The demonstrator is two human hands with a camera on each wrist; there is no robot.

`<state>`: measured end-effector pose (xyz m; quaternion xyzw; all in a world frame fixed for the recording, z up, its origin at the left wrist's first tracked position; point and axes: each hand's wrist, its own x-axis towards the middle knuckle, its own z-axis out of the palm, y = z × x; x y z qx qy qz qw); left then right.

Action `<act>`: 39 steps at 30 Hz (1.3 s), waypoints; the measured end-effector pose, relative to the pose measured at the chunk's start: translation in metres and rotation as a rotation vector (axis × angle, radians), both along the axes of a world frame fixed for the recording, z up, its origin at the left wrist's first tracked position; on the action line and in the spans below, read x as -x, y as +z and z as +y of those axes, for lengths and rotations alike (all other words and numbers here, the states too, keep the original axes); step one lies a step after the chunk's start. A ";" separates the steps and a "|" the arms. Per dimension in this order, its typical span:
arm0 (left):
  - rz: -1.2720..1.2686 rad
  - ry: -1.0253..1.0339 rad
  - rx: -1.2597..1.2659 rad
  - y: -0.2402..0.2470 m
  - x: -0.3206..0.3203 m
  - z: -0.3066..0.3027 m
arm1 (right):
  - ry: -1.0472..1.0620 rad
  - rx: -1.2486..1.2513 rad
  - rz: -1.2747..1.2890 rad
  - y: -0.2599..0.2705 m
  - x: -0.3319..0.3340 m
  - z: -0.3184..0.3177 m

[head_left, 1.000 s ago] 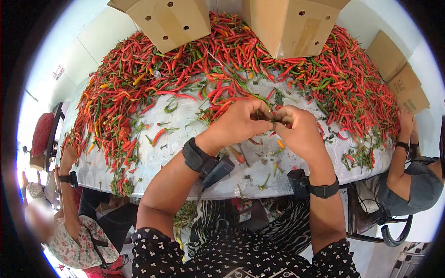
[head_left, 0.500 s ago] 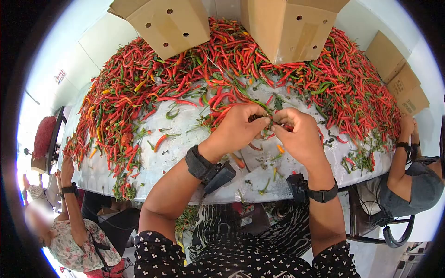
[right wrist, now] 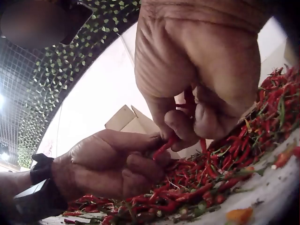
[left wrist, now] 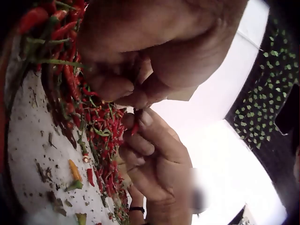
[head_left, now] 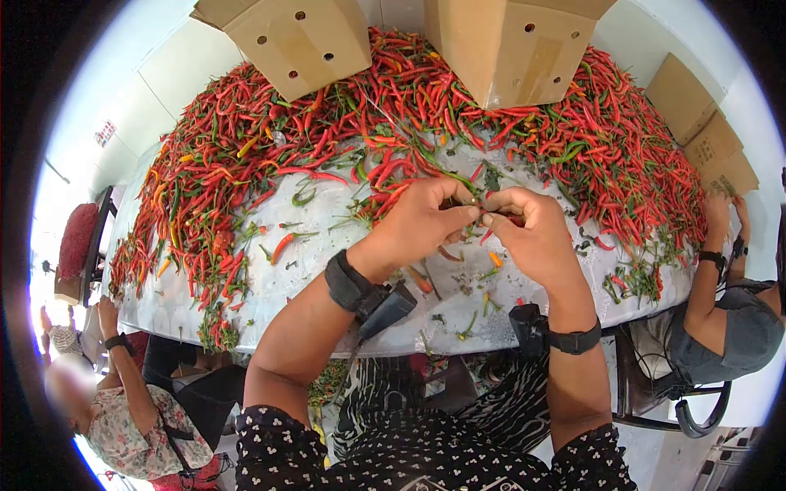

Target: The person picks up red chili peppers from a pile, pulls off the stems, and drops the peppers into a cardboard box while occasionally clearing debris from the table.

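Over the middle of the table, my left hand and right hand meet fingertip to fingertip. Between them is a small red chili pepper, which the right thumb and fingers pinch. My left thumb and forefinger pinch its other end, and that end is mostly hidden. More red chili shows inside the curled right fingers. Just beyond the left hand lies a loose bunch of red chilies with green stems.
A large chili heap curves around the table's far side. Two cardboard boxes, one left and one right, stand on it. Chili scraps lie near me. People sit left and right.
My hands stay together at nearly the same place, with small finger shifts around the chili pepper. The person at left has moved a hand back from the heap toward the table edge.
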<state>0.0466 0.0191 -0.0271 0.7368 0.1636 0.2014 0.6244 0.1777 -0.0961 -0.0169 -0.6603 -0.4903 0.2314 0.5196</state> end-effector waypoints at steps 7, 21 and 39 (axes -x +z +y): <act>0.040 -0.251 0.281 0.006 0.006 0.010 | 0.119 0.070 0.233 0.005 -0.009 -0.004; 0.216 -0.290 -0.842 0.033 0.048 0.028 | 0.172 -0.091 1.001 0.004 -0.022 -0.004; 0.565 -0.114 -1.049 0.012 0.058 0.032 | 0.178 -0.002 0.881 0.002 -0.016 0.003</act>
